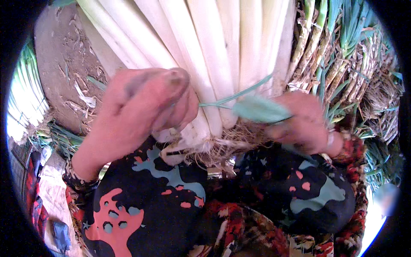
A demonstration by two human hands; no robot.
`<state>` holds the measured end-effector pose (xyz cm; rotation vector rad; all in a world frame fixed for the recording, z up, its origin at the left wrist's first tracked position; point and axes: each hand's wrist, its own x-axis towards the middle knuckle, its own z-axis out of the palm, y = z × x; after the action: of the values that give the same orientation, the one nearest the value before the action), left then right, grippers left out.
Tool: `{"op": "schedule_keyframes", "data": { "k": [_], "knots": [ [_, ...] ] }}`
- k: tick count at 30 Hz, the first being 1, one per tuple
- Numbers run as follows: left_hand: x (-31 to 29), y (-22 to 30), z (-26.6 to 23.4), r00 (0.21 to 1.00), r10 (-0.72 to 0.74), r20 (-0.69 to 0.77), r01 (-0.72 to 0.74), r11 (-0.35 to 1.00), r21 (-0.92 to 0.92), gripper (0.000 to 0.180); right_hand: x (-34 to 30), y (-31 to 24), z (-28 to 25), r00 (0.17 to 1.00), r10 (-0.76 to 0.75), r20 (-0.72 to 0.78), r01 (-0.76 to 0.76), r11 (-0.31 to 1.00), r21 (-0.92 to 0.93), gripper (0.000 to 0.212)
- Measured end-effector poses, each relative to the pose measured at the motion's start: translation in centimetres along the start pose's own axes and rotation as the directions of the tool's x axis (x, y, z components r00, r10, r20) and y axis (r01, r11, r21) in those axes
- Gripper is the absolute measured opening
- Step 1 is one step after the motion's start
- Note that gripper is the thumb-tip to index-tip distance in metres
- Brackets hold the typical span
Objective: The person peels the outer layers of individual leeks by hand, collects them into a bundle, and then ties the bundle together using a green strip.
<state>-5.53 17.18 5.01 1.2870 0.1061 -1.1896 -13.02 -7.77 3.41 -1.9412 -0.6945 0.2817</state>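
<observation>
A bunch of thick white leeks lies in front of me, its roots toward my lap. Across the stalks, near the root end, runs a thin green strip, one part crossing another. My left hand is closed at the left side of the bunch, where one end of the strip enters the fist. At the right side, my right hand is blurred by motion. Its fingers are closed on a wider, leaf-like part of the green strip. Their exact grip is partly hidden.
Uncleaned leeks with brown outer leaves and roots are piled at the right. Another bunch of white-stalked leeks lies at the far left. Dry peelings litter the brown ground. Dark patterned cloth covers my knees below the roots.
</observation>
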Motion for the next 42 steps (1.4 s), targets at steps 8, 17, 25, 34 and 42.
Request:
{"op": "schedule_keyframes", "data": {
  "k": [8,17,25,34,42],
  "knots": [
    [1.5,1.4,0.9,0.982,-0.181,-0.053,0.188,0.939,0.289,0.047,-0.5,-3.2,8.7,0.984,0.018,0.176,-0.034,0.995,0.090,0.020],
    [-0.5,2.5,6.9,0.998,-0.016,-0.053,0.052,0.575,0.817,0.046,12.1,-3.8,18.3,0.902,0.228,-0.366,-0.266,0.963,-0.055,0.020],
    [0.3,-2.2,5.7,0.984,0.154,0.092,-0.151,0.438,0.886,0.044,14.7,-4.7,14.5,0.872,0.470,-0.134,-0.488,0.857,-0.165,0.019],
    [0.9,-3.4,7.2,0.896,0.301,0.327,-0.367,0.084,0.927,0.036,6.6,-2.7,25.7,0.940,-0.285,-0.190,0.284,0.958,-0.032,0.018],
    [1.9,-8.3,6.3,0.696,0.582,0.421,-0.509,-0.014,0.861,0.018,7.9,-7.8,3.8,0.994,0.092,-0.059,-0.108,0.916,-0.387,0.025]
  ]
}}
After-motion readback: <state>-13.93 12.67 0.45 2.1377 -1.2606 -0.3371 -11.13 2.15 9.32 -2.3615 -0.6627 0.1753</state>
